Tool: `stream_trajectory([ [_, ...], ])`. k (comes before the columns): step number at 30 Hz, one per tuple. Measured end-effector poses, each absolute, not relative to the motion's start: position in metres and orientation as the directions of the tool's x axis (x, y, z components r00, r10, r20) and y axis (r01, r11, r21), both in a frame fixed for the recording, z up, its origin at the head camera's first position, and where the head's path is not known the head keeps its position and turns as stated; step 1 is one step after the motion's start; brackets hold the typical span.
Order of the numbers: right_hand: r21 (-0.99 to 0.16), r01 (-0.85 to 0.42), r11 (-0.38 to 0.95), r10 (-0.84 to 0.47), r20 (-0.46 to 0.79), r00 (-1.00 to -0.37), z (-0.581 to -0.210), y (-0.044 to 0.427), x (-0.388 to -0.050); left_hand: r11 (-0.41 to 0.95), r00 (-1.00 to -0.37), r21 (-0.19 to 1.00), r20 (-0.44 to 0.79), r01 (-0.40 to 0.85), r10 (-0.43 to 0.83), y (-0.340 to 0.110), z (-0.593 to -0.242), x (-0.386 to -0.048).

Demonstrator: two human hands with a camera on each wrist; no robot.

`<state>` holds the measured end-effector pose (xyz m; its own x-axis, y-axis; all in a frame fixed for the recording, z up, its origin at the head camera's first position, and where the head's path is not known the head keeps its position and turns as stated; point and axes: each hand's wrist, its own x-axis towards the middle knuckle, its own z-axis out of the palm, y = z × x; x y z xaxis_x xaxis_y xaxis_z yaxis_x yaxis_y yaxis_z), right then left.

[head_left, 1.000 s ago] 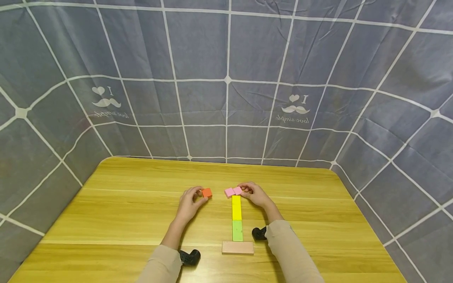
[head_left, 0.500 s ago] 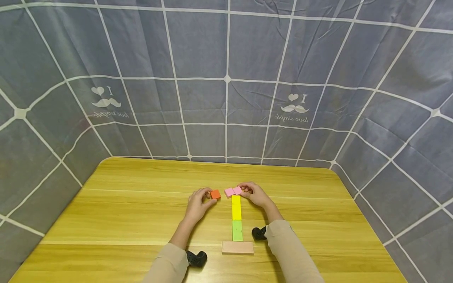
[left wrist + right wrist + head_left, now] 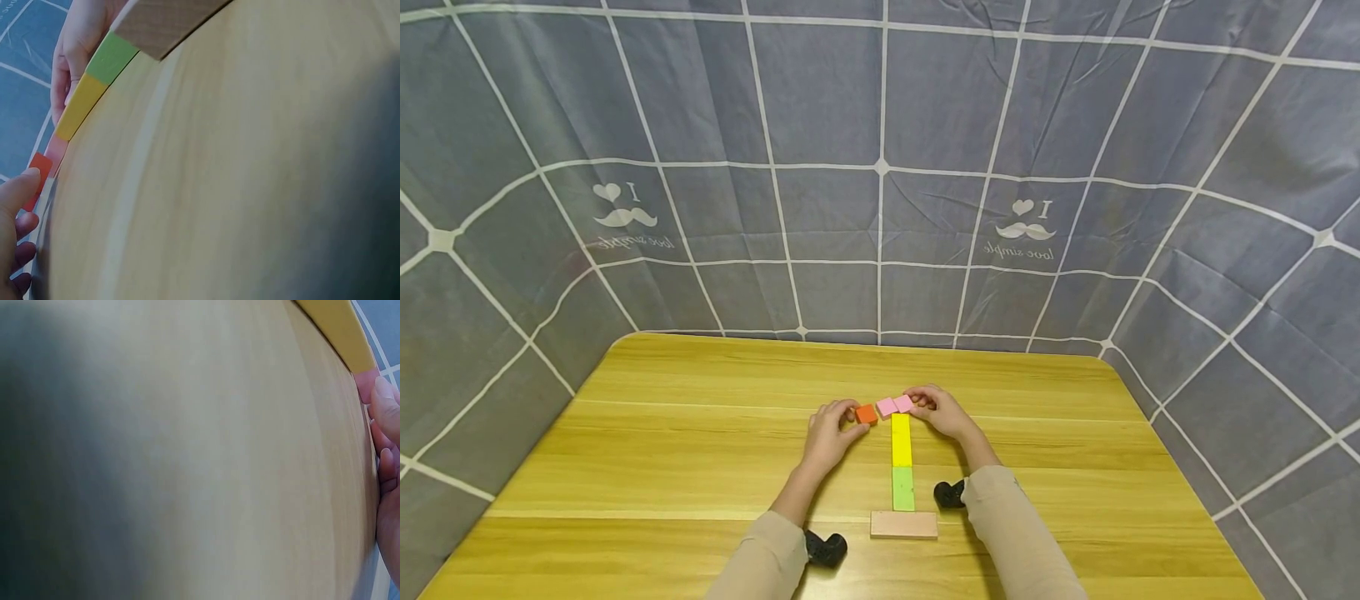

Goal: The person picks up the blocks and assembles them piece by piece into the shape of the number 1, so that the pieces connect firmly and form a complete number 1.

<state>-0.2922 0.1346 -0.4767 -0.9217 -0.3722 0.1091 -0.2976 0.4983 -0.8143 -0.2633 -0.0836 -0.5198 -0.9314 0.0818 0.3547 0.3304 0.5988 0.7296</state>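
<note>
Between thumb and fingers, my left hand (image 3: 827,435) pinches an orange block (image 3: 866,414). A small gap parts it from the left pink block (image 3: 886,407). Touching that one is a second pink block (image 3: 903,403), turned at a slight angle, which my right hand (image 3: 944,413) holds at its right side. In the right wrist view the thumb lies against the pink block (image 3: 366,386). A yellow block (image 3: 901,440) extends toward me from the pink pair, followed by a light green block (image 3: 903,488) and a crosswise wooden block (image 3: 903,525).
All the blocks are on a wood-grain table (image 3: 685,467). A grey curtain (image 3: 820,217) with white lines hangs behind and beside it. Black wrist-worn devices (image 3: 826,550) stick out by both sleeves.
My left hand has moved right with the orange block, bringing it close to the left pink block. The right hand and the other blocks have stayed in place.
</note>
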Motion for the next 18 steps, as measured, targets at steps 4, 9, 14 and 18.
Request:
stream_trajectory([
  [4, -0.815, -0.299, 0.496, -0.356, 0.124, -0.926, -0.495, 0.138, -0.303, 0.622, -0.929, 0.71, 0.359, 0.331, 0.084, -0.081, -0.52, -0.263],
  [9, -0.8, -0.294, 0.523, -0.345, 0.117, -0.931, -0.512, 0.142, -0.315, 0.636, -0.931, 0.699, 0.355, 0.325, 0.086, -0.079, -0.52, -0.263],
  [14, -0.809, -0.296, 0.509, -0.347, 0.122, -0.93, -0.514, 0.144, -0.317, 0.644, -0.931, 0.694, 0.356, 0.323, 0.082, -0.077, -0.521, -0.264],
  [18, -0.811, -0.309, 0.497, -0.355, 0.134, -0.925, -0.504, 0.141, -0.31, 0.651, -0.93, 0.688, 0.357, 0.322, 0.083, -0.076, -0.52, -0.263],
])
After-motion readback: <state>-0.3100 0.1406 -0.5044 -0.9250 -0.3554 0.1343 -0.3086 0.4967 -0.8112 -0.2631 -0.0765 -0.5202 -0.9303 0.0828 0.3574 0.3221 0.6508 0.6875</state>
